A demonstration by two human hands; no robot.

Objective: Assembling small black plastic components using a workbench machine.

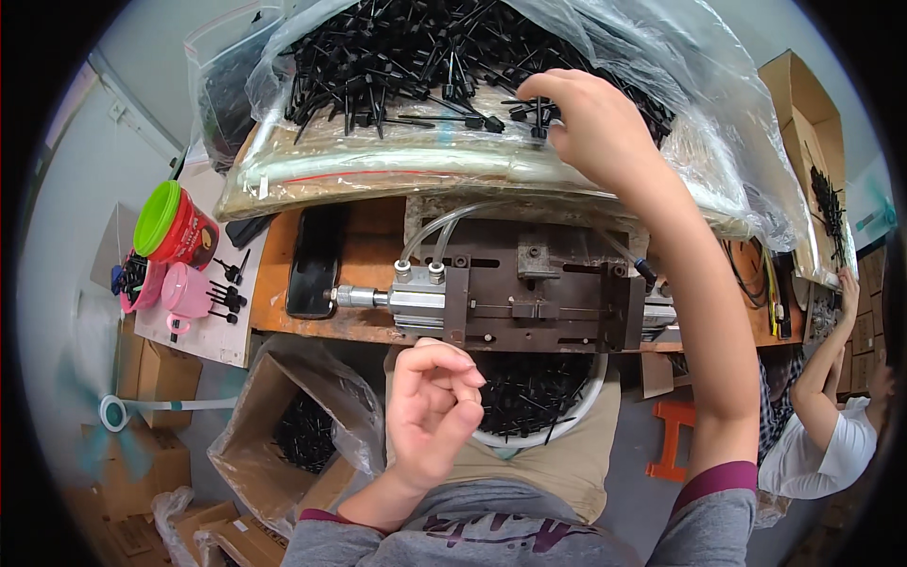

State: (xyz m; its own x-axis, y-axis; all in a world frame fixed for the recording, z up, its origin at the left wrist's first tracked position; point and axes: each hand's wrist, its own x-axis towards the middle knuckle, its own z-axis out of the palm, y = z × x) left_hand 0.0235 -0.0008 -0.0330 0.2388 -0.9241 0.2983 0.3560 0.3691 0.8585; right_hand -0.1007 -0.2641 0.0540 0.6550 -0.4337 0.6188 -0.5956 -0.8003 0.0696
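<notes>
A wide heap of black plastic pieces [378,66], each with a thin stem and a thicker head, lies on clear plastic sheeting. My right hand [600,123] reaches over the heap's near right edge. Its thumb and forefinger curve around one black stemmed piece [539,118]; the other fingers are hidden. My left hand [435,411] is raised palm up before the bench, fingers curled in toward the thumb, with nothing seen in it. Just beyond it is a dark metal fixture [539,317] with a silver cylinder [418,308] and clear air hoses.
On the bench's left lie a black phone [314,262], a red tub with a green rim [194,231] and a pink cup [185,291]. A white-rimmed tub [590,402] of black pieces sits at my lap. A lined carton [246,416] stands lower left. Another person [827,444] works at right.
</notes>
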